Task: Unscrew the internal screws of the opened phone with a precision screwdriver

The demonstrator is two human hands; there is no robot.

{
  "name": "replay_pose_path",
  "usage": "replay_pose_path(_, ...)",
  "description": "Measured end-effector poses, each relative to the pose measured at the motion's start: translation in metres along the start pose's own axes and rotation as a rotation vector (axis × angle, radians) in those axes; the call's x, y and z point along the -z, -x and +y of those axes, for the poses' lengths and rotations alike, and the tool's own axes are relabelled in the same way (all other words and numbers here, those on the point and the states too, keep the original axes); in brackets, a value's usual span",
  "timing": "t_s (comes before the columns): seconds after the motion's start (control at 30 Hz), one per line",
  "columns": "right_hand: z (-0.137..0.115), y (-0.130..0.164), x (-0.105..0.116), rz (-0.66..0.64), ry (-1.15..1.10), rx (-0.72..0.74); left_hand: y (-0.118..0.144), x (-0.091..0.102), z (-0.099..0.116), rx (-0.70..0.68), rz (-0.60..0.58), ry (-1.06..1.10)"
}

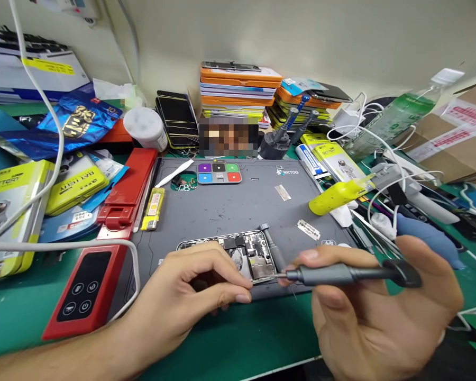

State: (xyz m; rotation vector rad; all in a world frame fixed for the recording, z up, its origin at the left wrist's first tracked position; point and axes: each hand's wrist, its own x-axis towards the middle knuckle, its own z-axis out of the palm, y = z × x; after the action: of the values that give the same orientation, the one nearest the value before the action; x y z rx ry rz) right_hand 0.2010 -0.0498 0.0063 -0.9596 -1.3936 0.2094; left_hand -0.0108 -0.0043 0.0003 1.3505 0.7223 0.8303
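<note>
An opened phone (pixel 246 253) lies on a grey work mat (pixel 230 206), its circuit boards showing. My left hand (pixel 190 296) rests over the phone's near left part, fingers curled on its edge. My right hand (pixel 381 312) grips a grey precision screwdriver (pixel 341 274) held level, its tip pointing left at the phone's near right corner. A second dark screwdriver (pixel 273 246) lies across the phone's right side.
On the mat lie a razor blade (pixel 308 229), a coloured screw tray (pixel 219 173) and a white spudger (pixel 174 173). A yellow bottle (pixel 337 194), a yellow lighter (pixel 153 209), a red heating device (pixel 88 288), white cables, battery boxes and stacked phone cases (pixel 238 90) crowd around.
</note>
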Motion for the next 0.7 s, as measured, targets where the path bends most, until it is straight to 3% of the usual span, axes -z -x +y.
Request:
replay_pose_path(0.2,-0.0037,-0.0014,0.0021,-0.096,-0.099,-0.052,-0.0006,-0.0013,0.0014,0.014,-0.001,0.048)
replay_pose_path(0.7,-0.006,-0.001,0.001,-0.11,-0.063,-0.083,-0.002,0.0013,0.0045,0.003,-0.033,0.053)
